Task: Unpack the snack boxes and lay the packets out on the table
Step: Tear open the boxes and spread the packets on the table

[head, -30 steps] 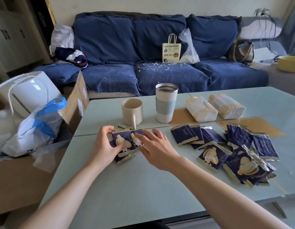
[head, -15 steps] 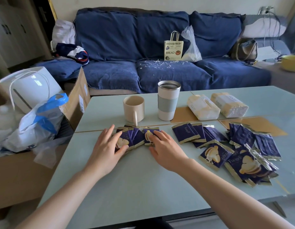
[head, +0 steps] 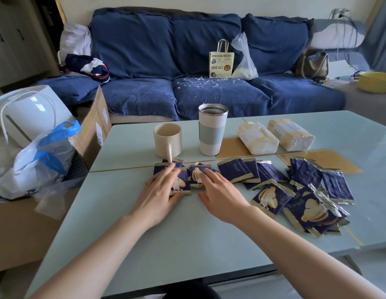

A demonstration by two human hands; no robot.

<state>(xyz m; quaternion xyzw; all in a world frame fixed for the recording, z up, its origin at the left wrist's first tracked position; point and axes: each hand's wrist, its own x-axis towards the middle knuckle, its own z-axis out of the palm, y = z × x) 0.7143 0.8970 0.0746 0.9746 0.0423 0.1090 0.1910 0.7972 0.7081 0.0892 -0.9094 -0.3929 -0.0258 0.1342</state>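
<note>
The step in hand looks like spreading a small clump of snack packets flat. The left hand lies with straight fingers pressed on a packet just in front of the mug, toward the table's far edge. To do this well, keep the palms light and slide each packet sideways rather than lifting, so the slippery foil does not ride over its neighbour, and steer clear of the mug handle. The right hand is likewise spread, fingertips resting on the next packet. Further right a row of packets overlaps face down, and a loose heap lies near the right edge; both want the same fanning out.

The mug stands open; what it holds cannot be told. The tumbler beside it has no lid, its inside dark. No snack box shows on the table.
</note>
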